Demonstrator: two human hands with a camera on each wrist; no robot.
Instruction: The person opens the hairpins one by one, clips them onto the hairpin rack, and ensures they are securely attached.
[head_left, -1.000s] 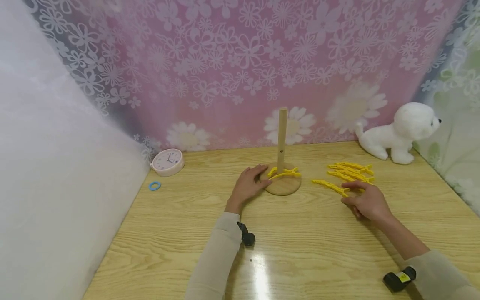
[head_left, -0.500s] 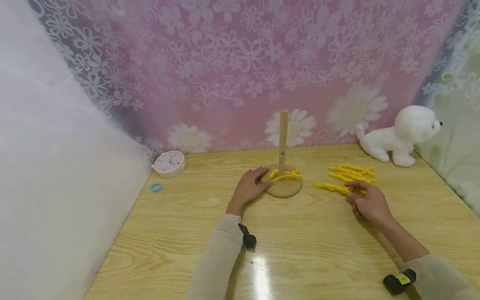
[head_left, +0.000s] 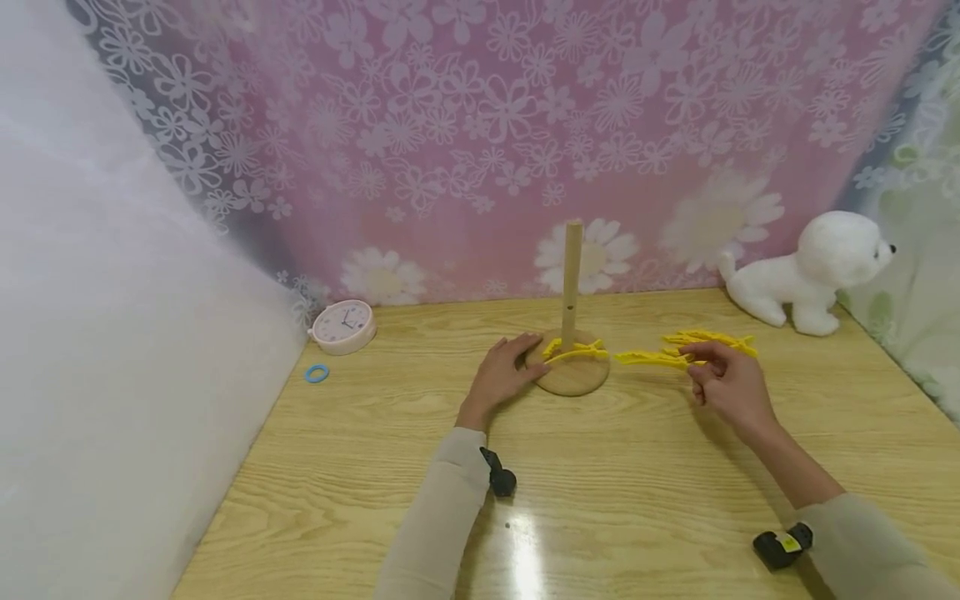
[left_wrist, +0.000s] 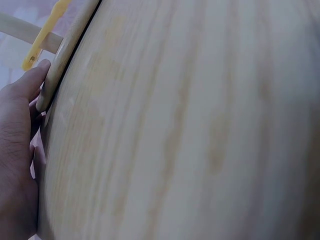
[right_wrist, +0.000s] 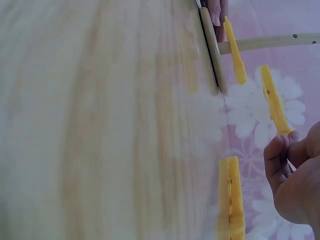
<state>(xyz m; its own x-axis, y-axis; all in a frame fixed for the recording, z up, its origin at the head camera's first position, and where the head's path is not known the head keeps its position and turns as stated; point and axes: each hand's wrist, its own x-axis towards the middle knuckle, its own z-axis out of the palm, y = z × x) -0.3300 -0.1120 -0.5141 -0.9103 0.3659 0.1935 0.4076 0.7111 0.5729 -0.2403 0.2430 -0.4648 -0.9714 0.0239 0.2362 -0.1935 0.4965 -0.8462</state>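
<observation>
Slender yellow plastic clip [head_left: 649,359] hangs above the surface [head_left: 637,483], just right of the round-based wooden stand [head_left: 572,380], pinched by the right hand [head_left: 733,390]; left hand [head_left: 501,377], look, holds the stand's left rim!

I get soft light and a white glare [head_left: 527,558] on the yellowish wood-grained tabletop [head_left: 337,500]; my wrist views look dimmer, blurred up close.
</observation>
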